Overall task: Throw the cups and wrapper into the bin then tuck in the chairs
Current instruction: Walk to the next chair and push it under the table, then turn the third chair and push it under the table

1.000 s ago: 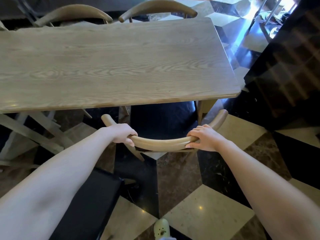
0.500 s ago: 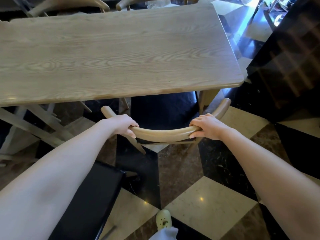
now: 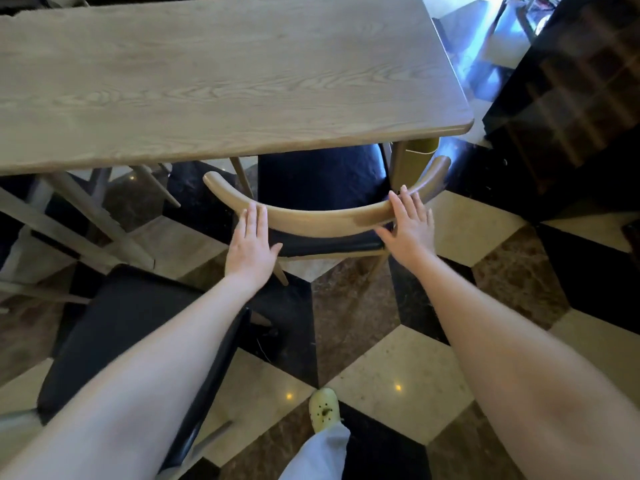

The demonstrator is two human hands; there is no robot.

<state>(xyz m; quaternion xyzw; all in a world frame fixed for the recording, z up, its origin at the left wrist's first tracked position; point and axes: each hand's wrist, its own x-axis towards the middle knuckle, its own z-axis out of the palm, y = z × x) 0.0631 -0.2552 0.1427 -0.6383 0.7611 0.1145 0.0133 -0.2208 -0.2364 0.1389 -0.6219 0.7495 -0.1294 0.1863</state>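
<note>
Since each flat, unclenched hand, left hand (image 3: pixel 250 244) and right hand (image 3: pixel 410 223), only presses the chair (image 3: pixel 311 218), an uneven shove could knock it against the tabletop (image 3: pixel 207 81) leg.

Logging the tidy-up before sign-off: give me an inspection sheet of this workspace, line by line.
Surface: wooden table, top bare in view.
Job's things: chair with curved wooden backrest and dark seat, seat partly under the table edge; second dark-seated chair at lower left, not tucked in. Cups, wrapper, bin: nothing seen.
Clutter: nothing seen.
Grippers: left hand open, fingers flat against the backrest; right hand open, fingertips on the backrest's right end.
Cables: nothing seen.
Surroundings: checkered marble floor; dark cabinet at right; the person's pale shoe below.
</note>
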